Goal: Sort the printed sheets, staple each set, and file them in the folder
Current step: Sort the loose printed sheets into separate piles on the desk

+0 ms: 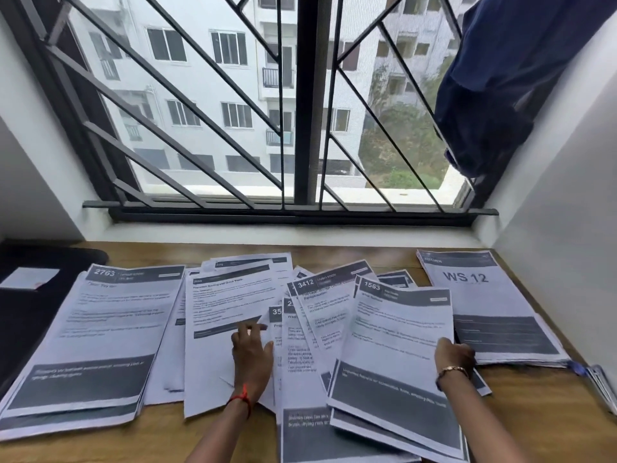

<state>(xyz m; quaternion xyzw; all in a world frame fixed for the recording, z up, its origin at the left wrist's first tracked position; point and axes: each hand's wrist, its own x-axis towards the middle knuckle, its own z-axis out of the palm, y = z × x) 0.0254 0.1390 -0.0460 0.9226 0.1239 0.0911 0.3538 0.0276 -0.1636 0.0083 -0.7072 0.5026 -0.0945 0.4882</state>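
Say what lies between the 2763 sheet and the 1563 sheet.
Head view: overlapping printed sheets, including the 3412 sheet, with the left hand resting on them.

Lit evenly by soft, overcast daylight from the barred window (307,95) straight ahead. Mildly washed out beyond the glass. Bright on the white walls (551,212) and the printed sheets (397,335), dimmer along the dark left edge. Only faint, short shadows beneath overlapping paper on the counter (534,412). Bent by wide-angle distortion, bars and walls splaying outward toward the corners. Softened by slight blur throughout, small print unreadable, only the large header numbers legible.
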